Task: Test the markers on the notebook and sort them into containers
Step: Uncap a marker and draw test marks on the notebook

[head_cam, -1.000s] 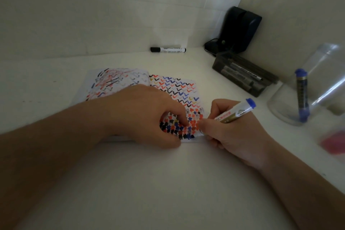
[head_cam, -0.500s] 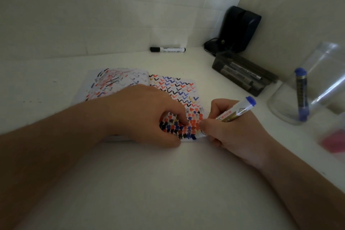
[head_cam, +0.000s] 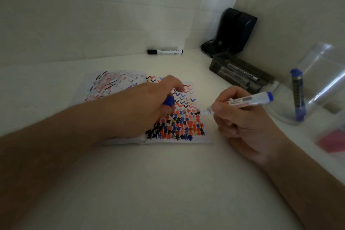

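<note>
An open notebook full of red, blue and black test marks lies on the white table. My right hand grips a blue marker, uncapped, its tip just above the page's right edge. My left hand rests over the notebook and holds the blue cap in its curled fingers. A black marker lies by the back wall. Another blue marker stands inside a clear plastic cup at the right.
A dark tray with several markers sits at the back right, in front of a black device in the corner. Something pink and blurred lies at the right edge. White walls close off the back and right.
My right hand lifted the marker off the lower marks and moved up and right. My left hand shifted up the page, uncovering the marks and showing the blue cap.
</note>
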A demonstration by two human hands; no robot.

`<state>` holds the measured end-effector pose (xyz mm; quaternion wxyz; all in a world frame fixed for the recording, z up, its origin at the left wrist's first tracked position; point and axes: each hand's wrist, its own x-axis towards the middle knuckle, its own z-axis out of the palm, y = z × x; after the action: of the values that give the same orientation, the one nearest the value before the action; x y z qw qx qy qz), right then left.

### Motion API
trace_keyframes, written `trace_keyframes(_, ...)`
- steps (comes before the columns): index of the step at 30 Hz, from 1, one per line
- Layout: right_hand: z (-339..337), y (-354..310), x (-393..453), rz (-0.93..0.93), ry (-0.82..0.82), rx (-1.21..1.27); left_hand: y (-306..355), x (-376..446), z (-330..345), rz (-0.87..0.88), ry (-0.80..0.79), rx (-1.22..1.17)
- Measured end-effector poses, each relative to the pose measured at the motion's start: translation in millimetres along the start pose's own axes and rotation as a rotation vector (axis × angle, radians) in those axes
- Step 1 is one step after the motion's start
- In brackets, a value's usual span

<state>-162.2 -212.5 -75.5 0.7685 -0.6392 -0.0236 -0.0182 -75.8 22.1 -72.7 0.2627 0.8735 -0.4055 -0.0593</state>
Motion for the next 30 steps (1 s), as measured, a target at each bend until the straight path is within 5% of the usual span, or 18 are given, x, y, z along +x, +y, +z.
trace_keyframes(6, -7, 3, 4, 0.063, -0.139, 0.122, -2, 3, -2, -0.011, 0.066, -0.068)
trace_keyframes(17, -2, 6, 4, 0.063, -0.069, 0.031, 8, 2, -2, 0.002, 0.111, -0.063)
trace_keyframes(23, -4, 5, 2, -0.040, 0.014, -0.031, 11, 5, -8, -0.064, 0.325, -0.470)
trace_keyframes(30, 2, 12, 1, -0.130, -0.002, -0.207, 25, 9, 8, -0.214, 0.193, -0.674)
